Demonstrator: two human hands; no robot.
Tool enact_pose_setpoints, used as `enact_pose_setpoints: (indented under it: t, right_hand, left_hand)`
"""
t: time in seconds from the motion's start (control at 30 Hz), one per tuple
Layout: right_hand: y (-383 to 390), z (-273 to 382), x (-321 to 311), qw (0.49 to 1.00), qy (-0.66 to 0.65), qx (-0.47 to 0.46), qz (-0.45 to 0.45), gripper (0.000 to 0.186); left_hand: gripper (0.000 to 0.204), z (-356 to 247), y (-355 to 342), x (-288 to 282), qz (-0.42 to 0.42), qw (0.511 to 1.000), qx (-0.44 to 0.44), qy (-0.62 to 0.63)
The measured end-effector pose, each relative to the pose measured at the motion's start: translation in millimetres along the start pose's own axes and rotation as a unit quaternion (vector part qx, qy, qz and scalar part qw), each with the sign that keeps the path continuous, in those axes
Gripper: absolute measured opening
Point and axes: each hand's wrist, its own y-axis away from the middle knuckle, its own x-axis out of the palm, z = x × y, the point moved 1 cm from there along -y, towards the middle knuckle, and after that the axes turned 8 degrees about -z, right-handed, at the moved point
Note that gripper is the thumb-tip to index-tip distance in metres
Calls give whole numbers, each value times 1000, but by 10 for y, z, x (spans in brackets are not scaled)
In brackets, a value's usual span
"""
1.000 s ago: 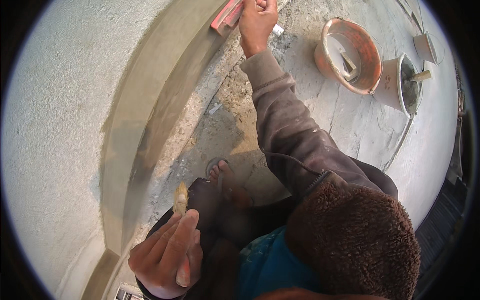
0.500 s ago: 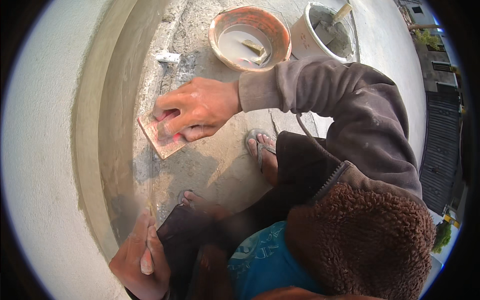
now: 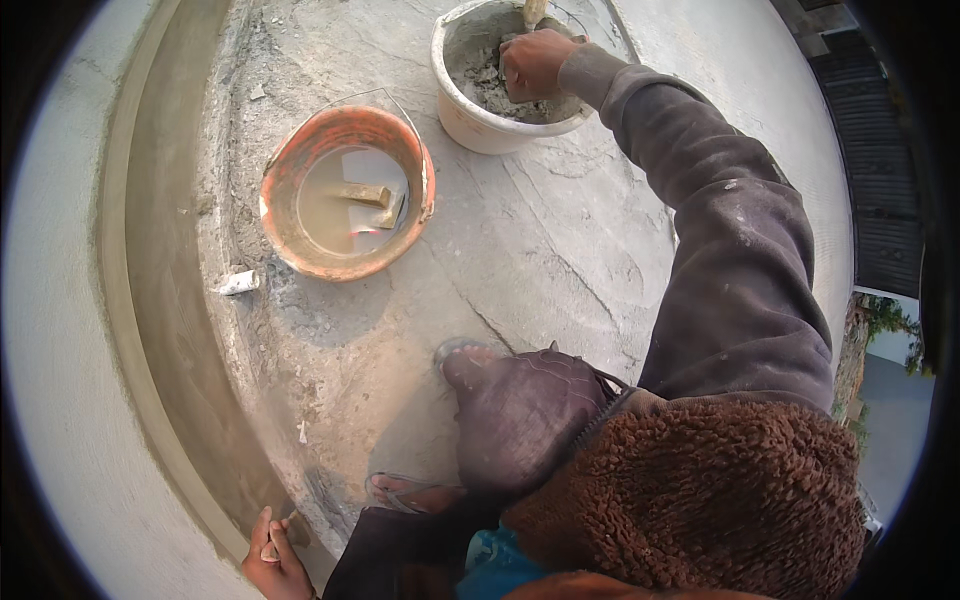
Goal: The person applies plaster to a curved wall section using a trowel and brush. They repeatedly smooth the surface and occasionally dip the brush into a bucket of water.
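Note:
My right hand reaches down into a whitish bucket of grey mortar. Its fingers are closed on a hand float, and a brownish flat face shows below them against the mortar; the grip is hidden. A wooden handle sticks up from the bucket beside this hand. At the lower left, my left hand is by the foot of the wall, closed round a small tool's handle. The working end of that tool is hard to make out.
An orange bucket of cloudy water stands nearer, with a yellowish block in it. A short white pipe stub sticks out along the wall base. A smooth brown-grey plaster band runs below the white wall.
My right hand has gone from the wall base into the mortar bucket with the float. Both buckets appear nearer as the view has shifted. My left hand still holds its tool, lower in view.

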Motion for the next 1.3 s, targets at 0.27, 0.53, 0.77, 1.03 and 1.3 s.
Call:
enact_pose_setpoints:
  t: [0.27, 0.53, 0.77, 1.03, 1.3]
  right_hand:
    - [-413, 46, 588, 985, -52, -159, 50, 19]
    - [-653, 125, 827, 986, -18, -166, -3, 26]
    - [-637, 161, 518, 989, 19, -119, 82, 25]
    - [-14, -757, -857, 956, -256, -70, -128, 21]
    - [148, 2946, -2039, 648, -660, -341, -168, 42]
  left_hand:
    - [29, -270, -80, 70, 31, 996, -79, 0]
    - [31, -657, 171, -125, 31, 986, -158, -48]
    - [27, -673, 220, -40, 1, 994, -99, -56]
    - [34, -243, 398, 18, -42, 999, 13, 6]
    - [36, 329, 1152, 167, -38, 990, 101, 94]
